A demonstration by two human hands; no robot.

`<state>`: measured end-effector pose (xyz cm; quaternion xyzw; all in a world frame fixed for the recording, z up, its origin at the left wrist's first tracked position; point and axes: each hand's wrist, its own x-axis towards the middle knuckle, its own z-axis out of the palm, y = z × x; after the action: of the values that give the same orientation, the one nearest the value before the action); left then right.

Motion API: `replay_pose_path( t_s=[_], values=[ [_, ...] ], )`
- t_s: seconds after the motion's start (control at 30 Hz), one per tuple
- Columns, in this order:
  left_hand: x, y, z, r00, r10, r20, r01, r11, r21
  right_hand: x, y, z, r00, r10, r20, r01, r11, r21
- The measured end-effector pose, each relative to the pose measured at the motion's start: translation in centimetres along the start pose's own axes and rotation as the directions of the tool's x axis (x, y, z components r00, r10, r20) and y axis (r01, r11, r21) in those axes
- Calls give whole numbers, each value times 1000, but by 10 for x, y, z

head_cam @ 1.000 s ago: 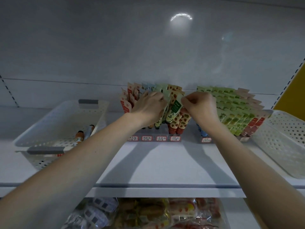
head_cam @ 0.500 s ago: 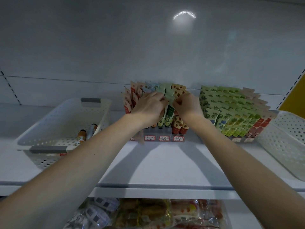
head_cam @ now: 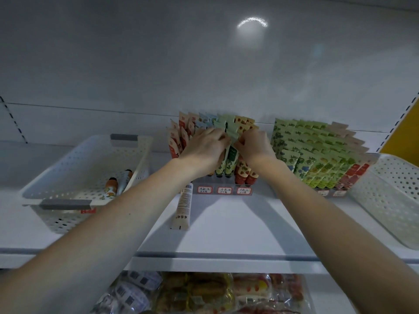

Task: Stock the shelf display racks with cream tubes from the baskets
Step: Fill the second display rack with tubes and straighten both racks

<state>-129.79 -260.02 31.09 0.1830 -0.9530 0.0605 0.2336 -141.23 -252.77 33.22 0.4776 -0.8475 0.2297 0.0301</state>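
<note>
The middle display rack (head_cam: 224,190) holds several upright cream tubes in red, blue, green and orange rows. My left hand (head_cam: 204,148) and my right hand (head_cam: 255,146) meet at its green row. Both pinch the flat top ends of the green cream tubes (head_cam: 231,159) there, fingertips almost touching. One white cream tube (head_cam: 183,207) lies flat on the shelf in front of the rack, cap toward the rack. The left basket (head_cam: 90,152) holds a few tubes (head_cam: 111,188) at its bottom.
A second rack (head_cam: 317,159) packed with green and red tubes stands to the right. Beside it, a white perforated basket (head_cam: 396,196) sits at the shelf's right end. Wrapped snack packets (head_cam: 204,291) fill the shelf below the white shelf board (head_cam: 226,227).
A white tube has dropped from the rack area and now lies on the shelf in front. My hands have drawn closer together on the green row.
</note>
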Motion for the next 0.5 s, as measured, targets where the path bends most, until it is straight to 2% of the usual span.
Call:
replay_pose_path(
  t_s=[0.23,0.37,0.5],
  values=[
    [-2,-1,-2,999,14,-29,-14,1000,-7,-1,1,-3,1000,2,0,-2,999,39],
    [-6,-3,-8,999,10,-46,-12,999,-51,-4,4,-7,1000,5,-3,-4,992,126],
    [-16,-1,-20,992,16,-127,-28,995,-94,-8,5,-15,999,1,-50,5,993,120]
  ],
)
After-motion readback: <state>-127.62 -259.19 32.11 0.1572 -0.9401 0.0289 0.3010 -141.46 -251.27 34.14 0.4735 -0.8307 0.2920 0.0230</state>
